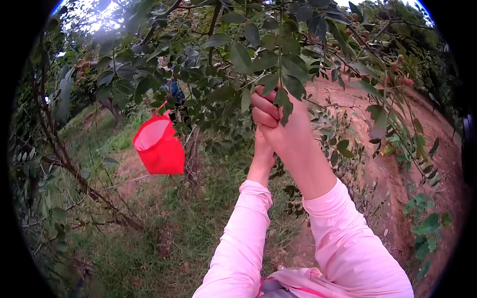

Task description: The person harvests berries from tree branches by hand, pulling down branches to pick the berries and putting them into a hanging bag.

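Note:
Both hands are raised together among the leafy branches at the upper middle. My right hand (284, 111) has its fingers curled closed, with leaves hanging over part of it; what lies inside the fingers is hidden. Just left of it and partly behind it is my left hand (263, 145), whose fingers are mostly covered by the right hand and the leaves. Green leaves (265, 60) hang directly above and in front of the fingers. Small reddish fruits (401, 81) are on twigs to the right.
An open red bag (161, 156) hangs from a branch at the left. Bare thin branches (67, 161) rise at the far left. Grass (174, 218) covers the ground below, and a reddish dirt slope (397, 193) lies at the right.

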Demonstrator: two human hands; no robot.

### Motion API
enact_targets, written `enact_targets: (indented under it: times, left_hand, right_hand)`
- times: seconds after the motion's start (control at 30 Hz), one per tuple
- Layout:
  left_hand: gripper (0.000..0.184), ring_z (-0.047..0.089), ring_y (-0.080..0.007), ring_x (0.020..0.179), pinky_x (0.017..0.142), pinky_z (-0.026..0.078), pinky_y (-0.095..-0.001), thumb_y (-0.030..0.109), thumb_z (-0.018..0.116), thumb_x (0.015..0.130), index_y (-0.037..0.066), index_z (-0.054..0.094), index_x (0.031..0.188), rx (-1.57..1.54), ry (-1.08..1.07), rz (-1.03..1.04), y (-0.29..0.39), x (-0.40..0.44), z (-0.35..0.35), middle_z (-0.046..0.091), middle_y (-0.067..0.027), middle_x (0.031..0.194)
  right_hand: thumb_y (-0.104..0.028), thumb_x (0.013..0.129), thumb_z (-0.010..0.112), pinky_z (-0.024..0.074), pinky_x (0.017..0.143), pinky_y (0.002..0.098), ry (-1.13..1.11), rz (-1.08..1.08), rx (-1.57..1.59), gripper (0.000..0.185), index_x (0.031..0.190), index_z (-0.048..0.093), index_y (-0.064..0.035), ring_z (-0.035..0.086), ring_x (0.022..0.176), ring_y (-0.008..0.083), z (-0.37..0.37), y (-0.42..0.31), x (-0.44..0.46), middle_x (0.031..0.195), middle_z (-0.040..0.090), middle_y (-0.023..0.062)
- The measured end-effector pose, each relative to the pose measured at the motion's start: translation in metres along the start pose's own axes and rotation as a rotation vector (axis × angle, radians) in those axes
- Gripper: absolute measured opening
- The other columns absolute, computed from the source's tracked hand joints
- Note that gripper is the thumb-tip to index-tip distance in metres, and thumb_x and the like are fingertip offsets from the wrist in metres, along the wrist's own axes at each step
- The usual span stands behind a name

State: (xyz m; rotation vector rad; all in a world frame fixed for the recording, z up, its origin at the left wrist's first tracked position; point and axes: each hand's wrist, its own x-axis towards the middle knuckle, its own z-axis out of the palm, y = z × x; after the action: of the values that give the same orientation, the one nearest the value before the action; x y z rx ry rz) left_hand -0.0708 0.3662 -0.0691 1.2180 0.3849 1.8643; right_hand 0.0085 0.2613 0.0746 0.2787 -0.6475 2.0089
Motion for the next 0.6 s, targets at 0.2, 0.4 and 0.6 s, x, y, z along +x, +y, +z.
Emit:
enact_targets:
  times: [0.2,0.4,0.6]
  left_hand:
    - [0.032,0.057,-0.0112,0.108,0.095,0.045,-0.0288,0.02,0.058,0.096,0.011,0.053,0.127,-0.021,0.043,0.047,0.019,-0.018,0.011,0.06,0.0002,0.118]
    - [0.023,0.058,-0.0113,0.103,0.091,0.046,-0.0274,0.022,0.05,0.1,0.011,0.05,0.12,-0.084,0.118,-0.004,0.008,-0.022,0.003,0.06,-0.0023,0.113]
    - [0.024,0.055,-0.0118,0.082,0.079,0.047,-0.0275,0.032,0.04,0.103,0.011,0.051,0.097,-0.596,-0.005,-0.089,0.009,-0.001,0.016,0.056,-0.0005,0.092]
  right_hand:
    - [-0.014,0.098,0.047,0.019,0.041,0.0201,-0.093,-0.072,-0.338,0.013,0.088,0.044,-0.0075,0.027,0.052,0.0039,-0.028,-0.001,-0.004,0.074,0.04,-0.0028]
    - [-0.021,0.102,0.04,0.0205,0.04,0.0208,0.039,-0.125,-0.708,0.016,0.093,0.046,-0.0099,0.028,0.049,0.0035,-0.019,0.0,-0.016,0.071,0.046,-0.0014]
    - [-0.021,0.102,0.043,0.0173,0.034,0.0192,-0.065,0.124,-0.253,0.02,0.093,0.048,-0.0033,0.025,0.044,0.0027,-0.032,0.003,-0.037,0.069,0.038,-0.0028]
